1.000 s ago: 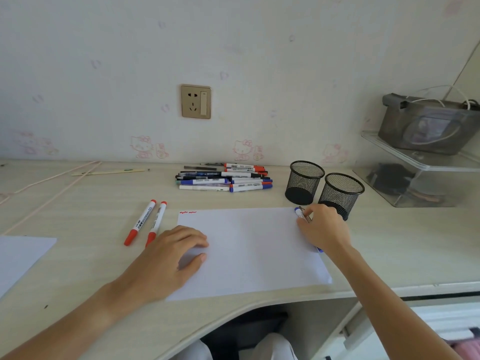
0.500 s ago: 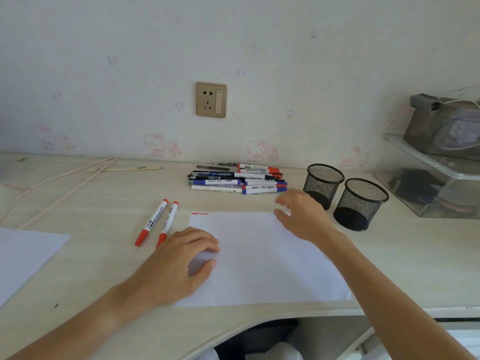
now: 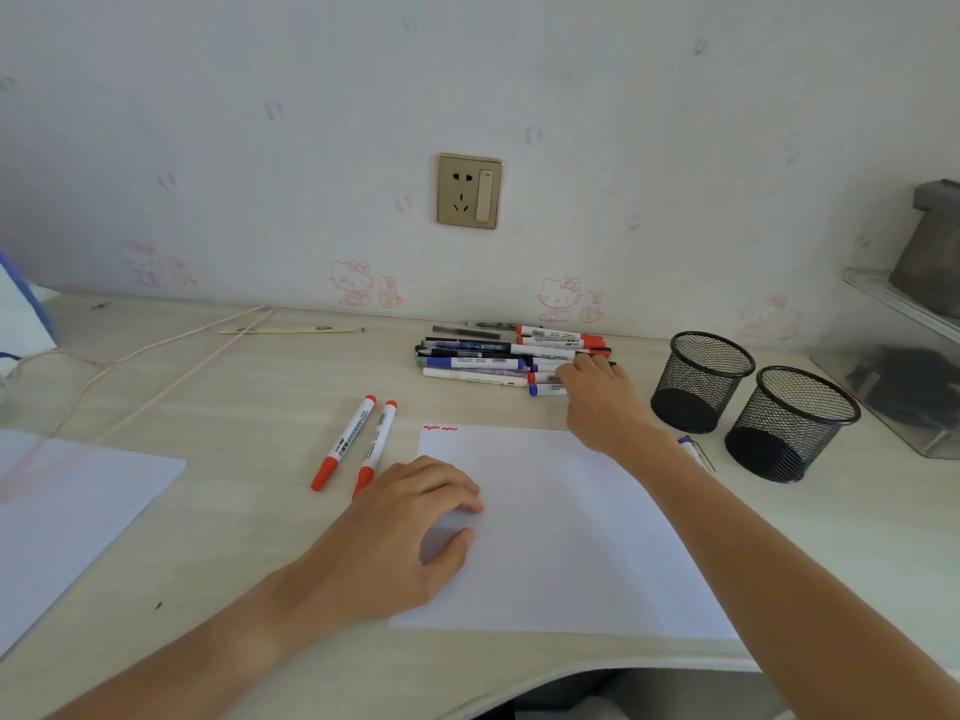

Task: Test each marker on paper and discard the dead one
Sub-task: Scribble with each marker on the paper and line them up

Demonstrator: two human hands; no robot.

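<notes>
A white sheet of paper point(image 3: 566, 532) lies in front of me with two small red squiggles at its top left corner. My left hand point(image 3: 410, 532) rests flat on its left edge, holding nothing. My right hand point(image 3: 597, 397) reaches over the right end of a pile of markers point(image 3: 483, 361) by the wall, fingers touching the blue-capped ones; whether it grips one is hidden. Two red-capped markers point(image 3: 358, 444) lie side by side left of the paper. A blue-capped marker point(image 3: 693, 452) lies at the paper's right edge, partly behind my forearm.
Two empty black mesh pen cups point(image 3: 701, 381) point(image 3: 789, 423) stand right of the pile. A second white sheet point(image 3: 62, 511) lies at the left. A pink cord point(image 3: 156, 356) runs across the back left. A clear shelf unit point(image 3: 893, 356) sits at the far right.
My right hand let go of a blue-capped marker beside the cups and moved left and back to the marker pile. The left hand stayed on the paper.
</notes>
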